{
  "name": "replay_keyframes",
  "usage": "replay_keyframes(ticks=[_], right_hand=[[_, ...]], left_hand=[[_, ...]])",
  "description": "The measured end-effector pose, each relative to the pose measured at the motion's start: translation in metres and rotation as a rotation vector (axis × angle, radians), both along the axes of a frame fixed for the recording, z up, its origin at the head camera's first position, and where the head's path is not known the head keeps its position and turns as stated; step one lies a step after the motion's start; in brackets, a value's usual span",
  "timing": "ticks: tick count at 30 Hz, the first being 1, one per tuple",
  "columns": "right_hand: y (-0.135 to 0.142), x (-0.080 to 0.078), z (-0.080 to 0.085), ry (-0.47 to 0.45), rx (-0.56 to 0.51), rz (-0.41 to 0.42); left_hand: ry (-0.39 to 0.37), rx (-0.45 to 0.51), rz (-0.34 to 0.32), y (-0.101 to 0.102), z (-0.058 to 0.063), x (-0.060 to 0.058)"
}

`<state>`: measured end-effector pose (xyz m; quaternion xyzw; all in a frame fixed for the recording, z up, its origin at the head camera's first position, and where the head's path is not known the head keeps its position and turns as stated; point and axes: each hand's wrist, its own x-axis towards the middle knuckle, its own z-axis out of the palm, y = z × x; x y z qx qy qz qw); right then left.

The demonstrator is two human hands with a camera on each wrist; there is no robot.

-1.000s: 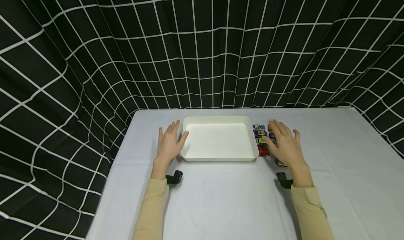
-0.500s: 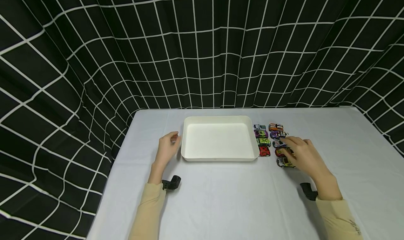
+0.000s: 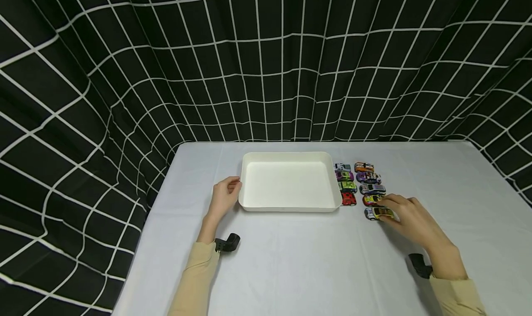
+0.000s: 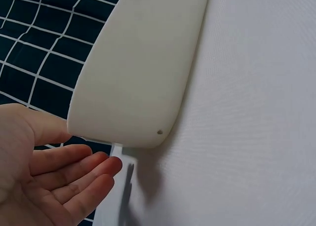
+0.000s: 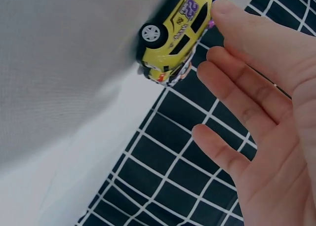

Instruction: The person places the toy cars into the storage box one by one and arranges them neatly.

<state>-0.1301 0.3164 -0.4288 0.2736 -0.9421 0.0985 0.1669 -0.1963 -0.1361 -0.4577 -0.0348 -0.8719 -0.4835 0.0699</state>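
A white tray point(image 3: 291, 182) lies on the table. At its left side is my left hand point(image 3: 223, 198), fingers loosely bent. In the left wrist view the thumb meets the corner of the tray point(image 4: 133, 78), and the other fingers hang below it, holding nothing. To the tray's right, my right hand point(image 3: 411, 221) grips the nearest toy car point(image 3: 376, 213) of the outer column. In the right wrist view the thumb lies against this yellow toy car point(image 5: 180, 36), which sits on the table. The index finger is hidden there; the other fingers are spread away from the car.
A red toy car point(image 3: 348, 199) and several others stand in a column along the tray's right side. Past them is a second column, with an orange toy car point(image 3: 364, 167) at its far end. Gridded black cloth point(image 3: 282, 75) hangs behind the white-covered table point(image 3: 291, 260).
My right hand has moved right and toward me, from above the cars down to the nearest car of the outer column. My left hand's spread fingers have bent beside the tray.
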Motion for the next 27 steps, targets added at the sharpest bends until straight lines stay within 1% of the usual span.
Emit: replay_keyframes(ticks=[6,12,17,21,27], right_hand=[[0.003,0.000,-0.005,-0.059,0.026,-0.031],[0.006,0.001,-0.010,-0.053,0.018,-0.020],[0.005,0.000,-0.011,-0.051,0.025,-0.016],[0.005,-0.001,-0.012,-0.043,0.027,-0.011],[0.005,-0.003,-0.013,-0.019,0.019,0.009]], left_hand=[[-0.001,0.021,-0.017,-0.001,-0.004,-0.002],[0.002,0.044,-0.029,0.000,-0.005,-0.004],[-0.012,0.061,-0.039,0.000,-0.003,-0.003],[-0.024,0.059,-0.036,0.000,-0.002,-0.003],[-0.021,0.063,-0.032,0.001,-0.001,-0.001]])
